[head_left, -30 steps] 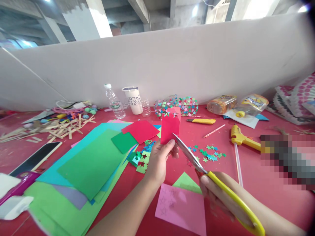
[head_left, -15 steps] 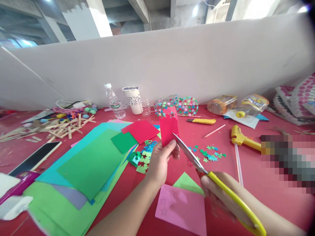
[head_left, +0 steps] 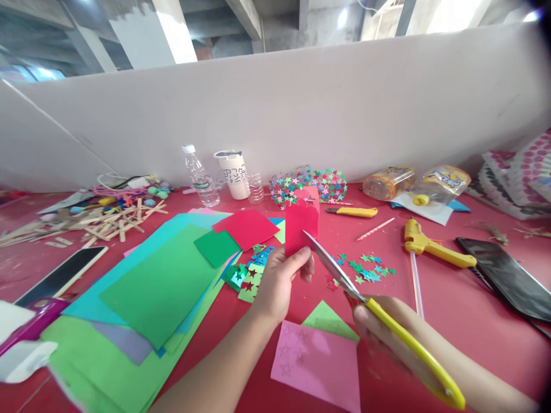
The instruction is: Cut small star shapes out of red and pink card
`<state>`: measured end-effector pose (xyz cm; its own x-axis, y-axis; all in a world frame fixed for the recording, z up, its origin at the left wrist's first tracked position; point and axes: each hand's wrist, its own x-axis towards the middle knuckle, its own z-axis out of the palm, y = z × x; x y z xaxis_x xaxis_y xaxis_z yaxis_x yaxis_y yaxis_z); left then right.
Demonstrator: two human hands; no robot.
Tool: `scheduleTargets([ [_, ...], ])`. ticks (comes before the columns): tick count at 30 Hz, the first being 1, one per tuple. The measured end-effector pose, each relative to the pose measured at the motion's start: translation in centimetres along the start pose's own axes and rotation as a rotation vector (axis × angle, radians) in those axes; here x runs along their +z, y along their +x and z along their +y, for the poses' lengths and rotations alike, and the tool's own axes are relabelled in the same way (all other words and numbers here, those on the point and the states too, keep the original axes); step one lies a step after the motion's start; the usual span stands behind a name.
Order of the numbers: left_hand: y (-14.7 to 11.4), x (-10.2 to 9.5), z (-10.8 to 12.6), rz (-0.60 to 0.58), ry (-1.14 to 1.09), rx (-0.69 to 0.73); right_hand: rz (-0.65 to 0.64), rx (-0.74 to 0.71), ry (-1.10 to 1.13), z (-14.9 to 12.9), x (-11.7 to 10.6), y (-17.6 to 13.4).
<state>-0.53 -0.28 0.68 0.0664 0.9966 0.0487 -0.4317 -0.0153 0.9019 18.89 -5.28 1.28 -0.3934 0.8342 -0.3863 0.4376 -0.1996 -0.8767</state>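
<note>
My left hand [head_left: 284, 281] pinches the lower part of a folded piece of red paper [head_left: 300, 223], holding it up above the table. Star-shaped cutouts show along the paper's top edge. My right hand [head_left: 383, 332] is closed around yellow-handled scissors [head_left: 413, 350]. Their blade tips meet the right side of the red paper, just above my left thumb. Beneath my hands lies a pink sheet [head_left: 318, 364] with pencilled stars, partly over a light green piece [head_left: 329, 321]. Small cut paper stars [head_left: 368, 268] are scattered beyond the scissors.
Coloured sheets [head_left: 159, 287] are stacked at left, near a phone [head_left: 60, 275] and wooden sticks [head_left: 116, 223]. A water bottle [head_left: 202, 180], a cup [head_left: 233, 178] and a star-covered container [head_left: 329, 184] stand at the back. A yellow cutter [head_left: 353, 212] and glue gun [head_left: 434, 246] lie at right.
The red paper has shifted slightly right and turned, so its folded layers stand further apart at the top. The scissors stay nearly in place at its right side.
</note>
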Motion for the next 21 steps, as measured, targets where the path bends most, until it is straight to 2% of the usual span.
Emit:
scheduleTargets([
  [6,0.10,-0.12,0.34,0.008,0.031,-0.001,0.024,0.061,0.008,-0.11,-0.04,0.07],
  [12,0.34,-0.29,0.55,0.028,0.009,-0.008,0.025,0.031,0.005,-0.21,-0.05,0.00],
  [18,0.80,-0.59,0.70,0.115,-0.054,0.007,0.018,0.050,-0.028,-0.03,-0.14,0.03],
  [21,0.97,-0.74,0.55,0.168,-0.025,0.065,0.009,0.037,-0.022,0.22,0.00,0.10],
])
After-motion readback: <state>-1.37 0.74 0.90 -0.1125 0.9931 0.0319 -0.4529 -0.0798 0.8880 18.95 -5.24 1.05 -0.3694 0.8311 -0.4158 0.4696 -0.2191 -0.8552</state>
